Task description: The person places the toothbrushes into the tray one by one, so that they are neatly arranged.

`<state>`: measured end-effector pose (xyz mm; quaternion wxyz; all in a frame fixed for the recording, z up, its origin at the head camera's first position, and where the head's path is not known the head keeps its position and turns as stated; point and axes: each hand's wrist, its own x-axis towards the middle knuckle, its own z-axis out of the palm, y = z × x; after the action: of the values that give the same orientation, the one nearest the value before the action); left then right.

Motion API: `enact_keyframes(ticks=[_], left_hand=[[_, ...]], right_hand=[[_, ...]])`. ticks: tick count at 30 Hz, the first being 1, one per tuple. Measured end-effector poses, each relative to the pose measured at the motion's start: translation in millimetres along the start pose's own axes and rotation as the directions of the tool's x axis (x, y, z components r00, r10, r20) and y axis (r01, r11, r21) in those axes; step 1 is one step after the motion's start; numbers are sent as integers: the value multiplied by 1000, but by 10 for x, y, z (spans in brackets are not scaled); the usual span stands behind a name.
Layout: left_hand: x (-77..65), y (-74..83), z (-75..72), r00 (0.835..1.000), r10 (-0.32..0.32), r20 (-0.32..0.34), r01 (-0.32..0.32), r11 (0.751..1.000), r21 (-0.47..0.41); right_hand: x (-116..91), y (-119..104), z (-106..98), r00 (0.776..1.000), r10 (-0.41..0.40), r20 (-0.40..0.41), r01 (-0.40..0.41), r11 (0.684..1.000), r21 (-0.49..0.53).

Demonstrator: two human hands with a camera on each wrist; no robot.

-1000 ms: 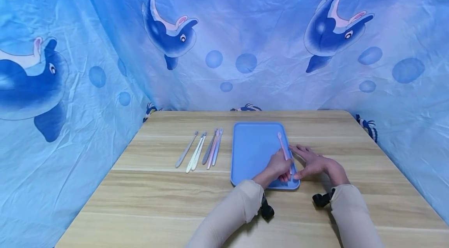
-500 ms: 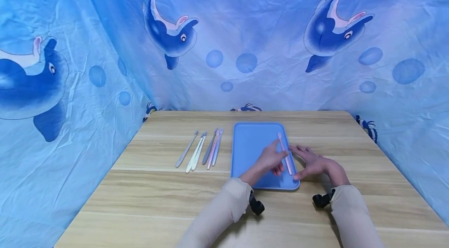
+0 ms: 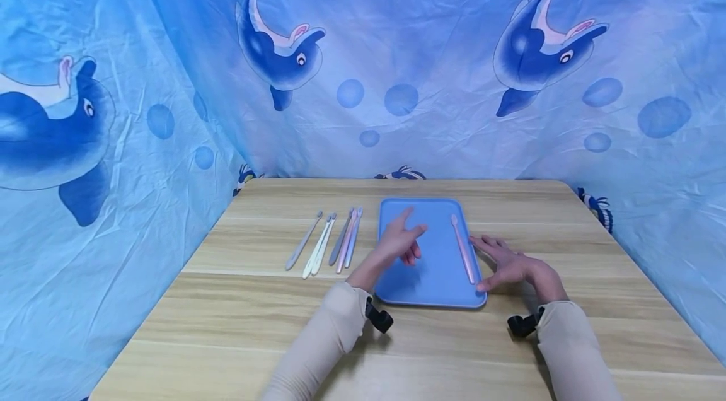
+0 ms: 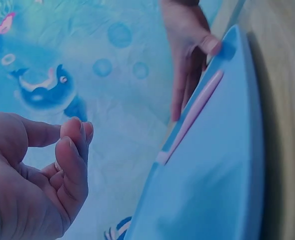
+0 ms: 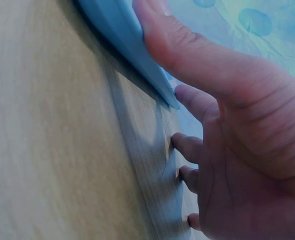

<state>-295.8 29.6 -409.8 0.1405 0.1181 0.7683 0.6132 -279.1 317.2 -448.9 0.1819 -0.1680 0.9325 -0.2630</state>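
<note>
A pink toothbrush [image 3: 464,251] lies lengthwise along the right side of the blue tray [image 3: 433,284]. Over the tray's left half hovers my left hand [image 3: 399,242], holding nothing; its index finger and thumb stretch forward and the other fingers curl loosely. My right hand [image 3: 510,265] rests at the tray's right edge. In the right wrist view its thumb [image 5: 180,47] touches the tray's rim, while the other fingers are spread on the table beside it. Left of the tray lie several toothbrushes: a grey one [image 3: 304,241], pale ones [image 3: 322,246], and a closer bunch with a pink one [image 3: 347,243].
All this sits on a wood-grain table [image 3: 238,325]. A blue curtain [image 3: 363,41] printed with dolphins hangs behind the table and along its sides. Each wrist wears a black camera, such as the left one [image 3: 379,318].
My left hand has let go of the pink toothbrush on the tray's right side and moved left across the tray. The right hand has stayed at the tray's edge.
</note>
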Motion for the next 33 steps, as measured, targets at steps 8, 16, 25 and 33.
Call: enact_keyframes(ticks=[8,16,25,33], left_hand=[[-9,-44,-277,999,8,-46,-8,1000,10],[-10,-87,-498,997,18,-76,-18,1000,1],[-55,-126,-768,990,-3,-139,1,1000,-14],[-86,-166,-1029,979,-30,-201,21,999,-43]], right_hand=[[-12,-2,6,1000,-13,10,13,1000,13],[-4,3,14,1000,-5,4,5,1000,8],[-10,-6,12,1000,-5,6,5,1000,12],[-19,12,9,1000,-11,1,11,1000,14]])
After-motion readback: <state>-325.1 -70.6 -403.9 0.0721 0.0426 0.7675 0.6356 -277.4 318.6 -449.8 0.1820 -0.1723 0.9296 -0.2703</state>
